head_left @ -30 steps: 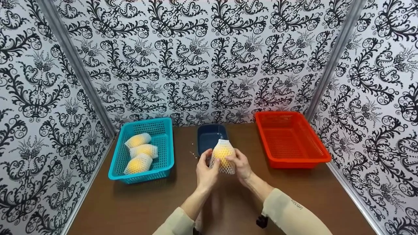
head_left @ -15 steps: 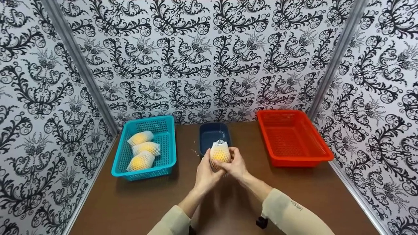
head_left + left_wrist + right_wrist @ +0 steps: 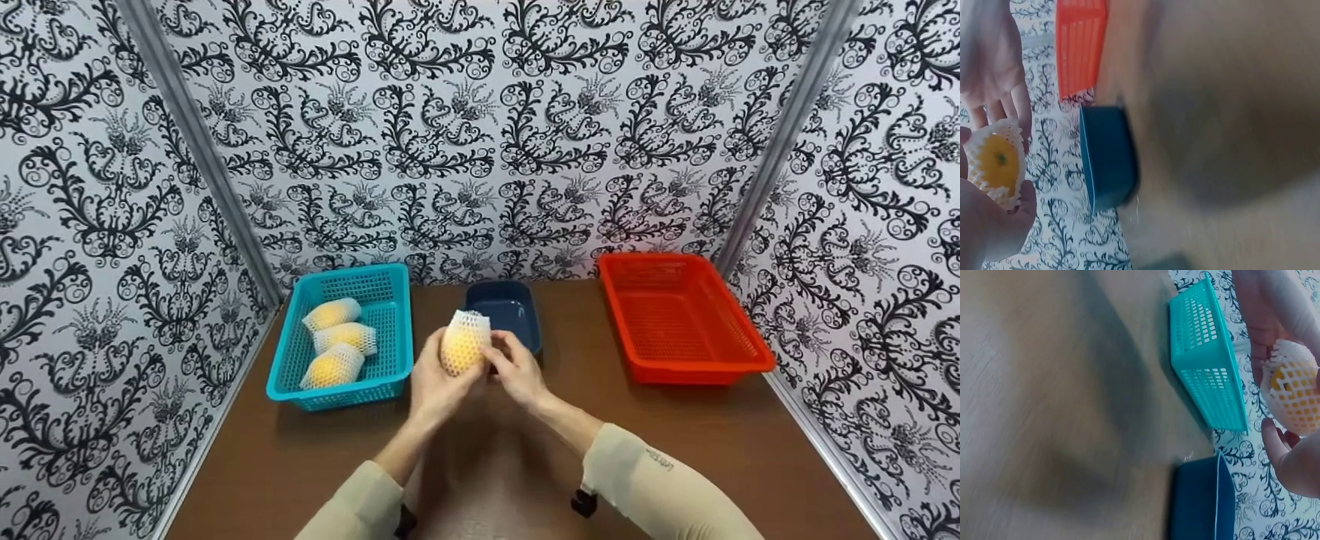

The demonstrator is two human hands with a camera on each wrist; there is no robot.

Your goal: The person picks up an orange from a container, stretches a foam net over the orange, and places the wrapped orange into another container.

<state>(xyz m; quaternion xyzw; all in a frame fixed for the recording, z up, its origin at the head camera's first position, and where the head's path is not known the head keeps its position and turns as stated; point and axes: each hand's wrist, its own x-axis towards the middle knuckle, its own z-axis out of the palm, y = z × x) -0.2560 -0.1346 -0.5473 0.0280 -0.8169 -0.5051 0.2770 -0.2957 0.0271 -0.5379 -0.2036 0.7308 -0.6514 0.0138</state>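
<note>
My left hand grips a yellow-orange fruit wrapped in a white foam net, held up over the table at the middle. My right hand pinches the right side of the net with curled fingers. In the left wrist view, the bare end of the fruit with its small stem spot shows through the net's opening. The right wrist view has the netted side of the fruit between both hands. Parts of the fingers are hidden behind it.
At the left stands a turquoise basket with three netted fruits. Behind the hands is a small dark blue bin, partly hidden. A red basket stands at the right. Patterned walls enclose the brown table.
Both hands have moved left with the netted fruit, which now tilts. The left hand cups it from the left and below, and the right fingers have shifted to its right side.
</note>
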